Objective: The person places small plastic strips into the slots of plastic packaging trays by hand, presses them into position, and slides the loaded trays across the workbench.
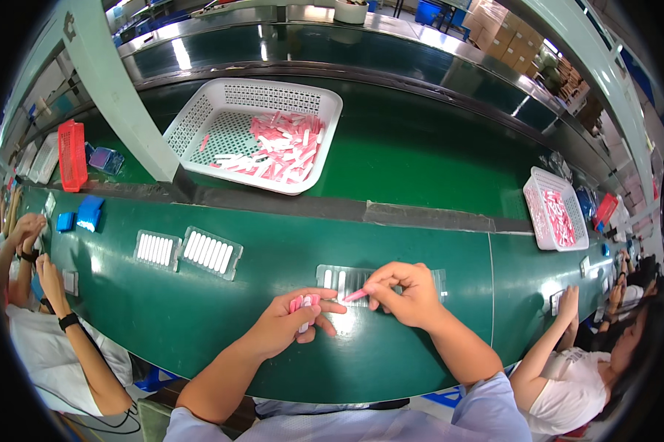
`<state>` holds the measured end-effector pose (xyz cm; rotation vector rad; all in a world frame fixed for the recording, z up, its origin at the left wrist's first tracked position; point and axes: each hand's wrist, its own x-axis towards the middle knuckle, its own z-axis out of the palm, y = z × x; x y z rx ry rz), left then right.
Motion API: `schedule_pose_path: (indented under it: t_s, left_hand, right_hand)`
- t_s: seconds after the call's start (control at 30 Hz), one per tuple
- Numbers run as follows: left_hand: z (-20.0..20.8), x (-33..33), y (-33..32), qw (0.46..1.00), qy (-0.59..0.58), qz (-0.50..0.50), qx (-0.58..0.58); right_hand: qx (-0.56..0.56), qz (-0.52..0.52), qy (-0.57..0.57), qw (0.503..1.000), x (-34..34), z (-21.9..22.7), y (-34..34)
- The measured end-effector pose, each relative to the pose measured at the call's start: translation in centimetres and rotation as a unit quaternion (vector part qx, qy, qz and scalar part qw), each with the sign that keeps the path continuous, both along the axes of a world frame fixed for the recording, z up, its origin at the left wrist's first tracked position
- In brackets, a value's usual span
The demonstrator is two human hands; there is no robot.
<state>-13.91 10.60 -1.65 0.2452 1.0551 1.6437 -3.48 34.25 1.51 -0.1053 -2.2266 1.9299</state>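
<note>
Pink stick (357,295): my right grip (407,292) pinches one end, and its long side points left to my left grip (288,315), which holds a bunch of sticks (305,304). The clear tray (357,278) lies just past, nearer my right grip.

A pink stick (355,295) slants over a clear, part-filled tray (440,286) near a pink-and-white bunch (305,303).

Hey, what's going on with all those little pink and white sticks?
The person's left hand holds a small bunch of pink and white sticks. The right hand pinches one pink stick by a clear tray with white pieces toward its left end. A white basket farther back holds a big pile.
</note>
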Motion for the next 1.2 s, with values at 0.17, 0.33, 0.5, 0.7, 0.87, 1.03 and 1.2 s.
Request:
schedule_pose_path:
  t_s: [0.17, 0.33, 0.5, 0.7, 0.87, 1.03, 1.2]
  left_hand:
    - [0.2, 0.3, -0.1, 0.996, 0.038, -0.071, -0.041]
    - [0.8, -0.1, -0.1, 0.989, 0.12, -0.058, -0.061]
    - [1.0, -0.3, -0.2, 0.989, 0.132, 0.022, -0.063]
    - [0.4, -0.4, -0.1, 0.985, 0.161, 0.008, -0.069]
    - [0.4, -0.3, -0.2, 0.984, 0.162, 0.009, -0.076]
    - [0.3, -0.3, 0.1, 0.983, 0.17, 0.0, -0.074]
    - [-0.1, -0.2, 0.1, 0.985, 0.157, 0.012, -0.066]
  right_hand:
    - [0.128, 0.169, -0.093, 0.973, -1.1, 2.3, -1.0]
    - [-0.005, 0.049, -0.144, 0.988, -3.3, 2.5, 0.9]
    - [0.055, 0.136, -0.149, 0.978, -5.3, 2.3, 3.3]
    - [0.208, 0.232, -0.075, 0.947, -6.1, 1.3, 2.3]
    - [0.235, 0.251, -0.064, 0.937, -6.3, 1.0, 2.1]
    - [0.308, 0.146, -0.032, 0.94, -6.0, -1.2, 0.7]
    - [0.371, 0.119, -0.087, 0.917, -5.8, 0.7, -0.3]
